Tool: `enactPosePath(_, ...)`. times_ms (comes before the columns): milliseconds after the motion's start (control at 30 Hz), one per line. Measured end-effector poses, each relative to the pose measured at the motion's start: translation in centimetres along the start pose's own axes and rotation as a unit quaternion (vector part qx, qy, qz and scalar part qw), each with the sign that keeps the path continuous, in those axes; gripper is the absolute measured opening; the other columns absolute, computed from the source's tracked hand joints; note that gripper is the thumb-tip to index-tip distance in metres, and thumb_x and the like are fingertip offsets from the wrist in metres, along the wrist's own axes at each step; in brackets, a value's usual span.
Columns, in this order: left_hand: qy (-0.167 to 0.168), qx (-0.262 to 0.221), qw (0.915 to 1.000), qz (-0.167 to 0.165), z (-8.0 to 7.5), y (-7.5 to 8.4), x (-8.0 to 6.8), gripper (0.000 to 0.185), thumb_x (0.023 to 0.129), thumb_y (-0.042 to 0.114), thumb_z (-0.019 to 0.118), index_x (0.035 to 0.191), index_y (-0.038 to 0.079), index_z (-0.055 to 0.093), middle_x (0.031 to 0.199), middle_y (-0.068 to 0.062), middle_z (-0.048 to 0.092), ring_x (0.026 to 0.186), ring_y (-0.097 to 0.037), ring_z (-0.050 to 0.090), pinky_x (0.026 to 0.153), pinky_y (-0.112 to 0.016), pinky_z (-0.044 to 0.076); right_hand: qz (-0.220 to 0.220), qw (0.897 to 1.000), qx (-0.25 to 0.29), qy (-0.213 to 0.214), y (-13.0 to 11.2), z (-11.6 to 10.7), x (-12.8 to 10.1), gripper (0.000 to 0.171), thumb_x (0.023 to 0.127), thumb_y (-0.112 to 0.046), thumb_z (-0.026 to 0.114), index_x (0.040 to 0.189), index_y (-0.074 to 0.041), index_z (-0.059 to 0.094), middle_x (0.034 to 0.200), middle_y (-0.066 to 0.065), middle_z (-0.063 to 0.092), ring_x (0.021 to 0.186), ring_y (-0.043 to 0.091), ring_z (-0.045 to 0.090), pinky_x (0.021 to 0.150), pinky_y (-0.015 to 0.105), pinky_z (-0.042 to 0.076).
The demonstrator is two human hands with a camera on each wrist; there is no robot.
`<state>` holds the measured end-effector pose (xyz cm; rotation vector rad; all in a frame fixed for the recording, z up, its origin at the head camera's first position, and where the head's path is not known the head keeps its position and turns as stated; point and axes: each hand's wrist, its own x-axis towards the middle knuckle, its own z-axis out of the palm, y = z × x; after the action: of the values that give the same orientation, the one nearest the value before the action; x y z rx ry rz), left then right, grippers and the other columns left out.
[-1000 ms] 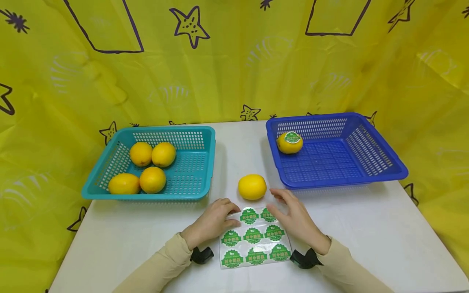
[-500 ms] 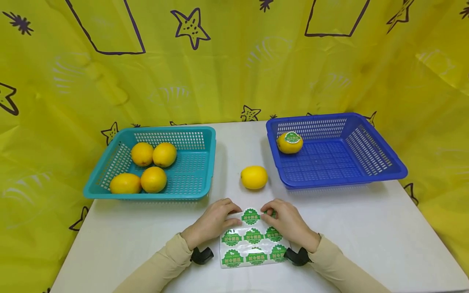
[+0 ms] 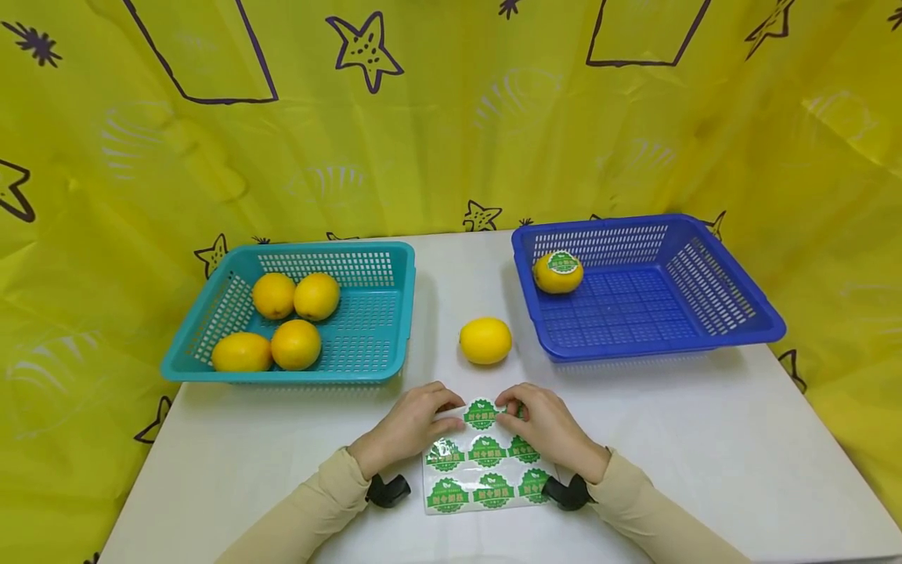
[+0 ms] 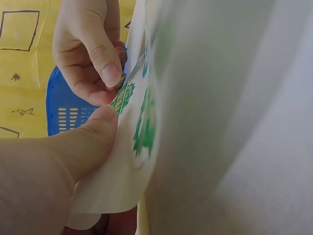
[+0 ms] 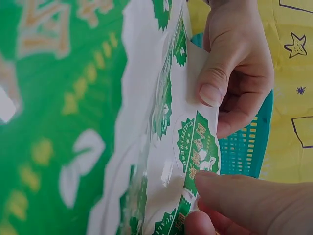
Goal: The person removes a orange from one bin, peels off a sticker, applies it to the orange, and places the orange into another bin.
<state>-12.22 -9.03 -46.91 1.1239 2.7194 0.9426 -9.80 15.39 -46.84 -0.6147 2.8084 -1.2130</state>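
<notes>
A white sheet of round green stickers lies on the table in front of me, its far edge raised. My left hand pinches the sheet's far left corner, thumb on top and fingers behind, as the right wrist view shows. My right hand pinches the far edge, with its thumb at the side of a sticker in the far row; the left wrist view shows both hands' fingertips close together there. Just beyond the sheet rests a plain oval yellow fruit, touched by neither hand.
At the left stands a teal basket with several yellow-orange fruits. A blue basket at the right holds one fruit bearing a green sticker. Behind the white table hangs a yellow patterned cloth.
My right hand has moved left from beside the yellow fruit and now pinches the sheet's far edge. The fruit has shifted slightly away from me. My left hand has kept its hold.
</notes>
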Motion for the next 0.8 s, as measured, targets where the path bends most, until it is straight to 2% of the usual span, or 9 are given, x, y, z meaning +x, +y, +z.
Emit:
enactPosePath(200,0.000,-0.013,0.9999,-0.001,0.1,0.0,0.0,0.024,0.088,0.022,0.075,0.105,0.007,0.071,0.090,0.001,0.064,0.077,-0.009,0.055,0.070,-0.025,0.048,0.002,1.000,0.000,0.000,0.0,0.2,0.1,0.010,0.087,-0.009,0.075,0.087,-0.014,0.065,0.076,-0.012,0.052,0.061,0.004,0.043,0.057,0.025,0.039)
enactPosePath(333,0.000,-0.001,1.0000,0.000,0.3,0.0,-0.2,0.024,0.089,0.024,0.074,0.106,0.006,0.070,0.091,0.000,0.062,0.078,-0.011,0.055,0.072,-0.026,0.048,-0.006,1.000,0.009,-0.011,0.2,0.2,-0.1,0.009,0.090,-0.010,0.072,0.088,-0.014,0.064,0.075,-0.011,0.049,0.061,0.004,0.042,0.056,0.025,0.039)
enactPosePath(500,0.002,0.027,0.9996,0.003,0.4,-0.2,-0.5,0.025,0.089,0.025,0.074,0.106,0.007,0.070,0.093,0.000,0.060,0.083,-0.013,0.054,0.076,-0.028,0.048,-0.024,0.998,0.052,-0.040,0.6,0.0,-0.3,0.007,0.095,-0.013,0.066,0.093,-0.009,0.062,0.074,-0.008,0.048,0.064,0.006,0.044,0.056,0.024,0.040)
enactPosePath(667,-0.006,0.060,0.9981,-0.016,0.3,-0.2,-0.9,0.036,0.089,0.032,0.074,0.115,0.009,0.066,0.101,0.000,0.059,0.091,-0.015,0.051,0.081,-0.030,0.046,-0.017,0.992,0.111,-0.057,0.9,-0.6,-0.3,0.008,0.098,-0.013,0.062,0.096,-0.006,0.060,0.081,-0.002,0.059,0.070,0.009,0.053,0.062,0.024,0.047)
enactPosePath(800,0.026,0.042,0.9985,-0.022,0.0,0.4,-0.6,0.036,0.091,0.032,0.071,0.117,0.009,0.064,0.107,0.000,0.060,0.093,-0.014,0.052,0.081,-0.030,0.046,-0.005,0.992,0.124,-0.035,0.9,-1.3,0.2,0.006,0.097,-0.011,0.062,0.096,-0.007,0.058,0.084,0.000,0.061,0.074,0.012,0.056,0.067,0.026,0.050)
